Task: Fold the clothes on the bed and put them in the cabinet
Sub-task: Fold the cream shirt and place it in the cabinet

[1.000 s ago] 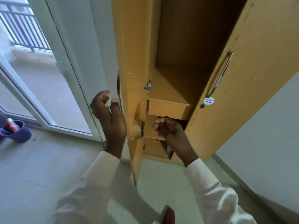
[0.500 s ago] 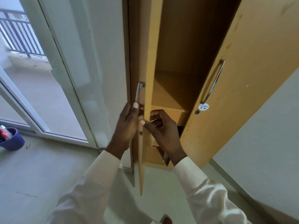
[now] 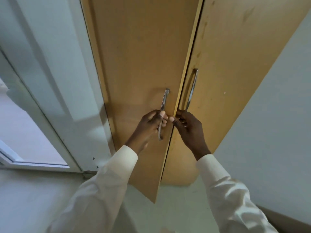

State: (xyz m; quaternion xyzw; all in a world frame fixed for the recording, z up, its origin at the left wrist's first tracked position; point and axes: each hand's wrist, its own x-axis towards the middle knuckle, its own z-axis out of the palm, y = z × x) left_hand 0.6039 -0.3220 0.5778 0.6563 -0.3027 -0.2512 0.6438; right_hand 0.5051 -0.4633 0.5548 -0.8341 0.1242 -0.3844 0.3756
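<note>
The left handle (image 3: 164, 105) is clasped near its lower end by the left hand (image 3: 151, 124), with the fingers curled round the metal bar and the thumb laid against it. The lower end of the right handle (image 3: 191, 91) is enclosed in the curled fingers of the right hand (image 3: 187, 126). The thumbs are held just beside each other across the meeting edges of the doors.

Both wrists are raised and bent slightly inward, and the forearms in white sleeves (image 3: 117, 167) converge from the lower corners of the view.

The left door (image 3: 138, 64) is seen slightly proud of the right door (image 3: 235, 56). Its bottom corner stands out from the front of the cabinet (image 3: 178, 179), and a thin dark gap is left along the inner edges. The handles are probably held low and close together so that both doors can be drawn flush at once.

No clothes are visible. It cannot be told whether they are behind the doors, though this is judged likely, with the task near its end.

A glass door (image 3: 33, 91) is seen just beside the cabinet's left edge, and a pale wall (image 3: 277, 115) at its right.
</note>
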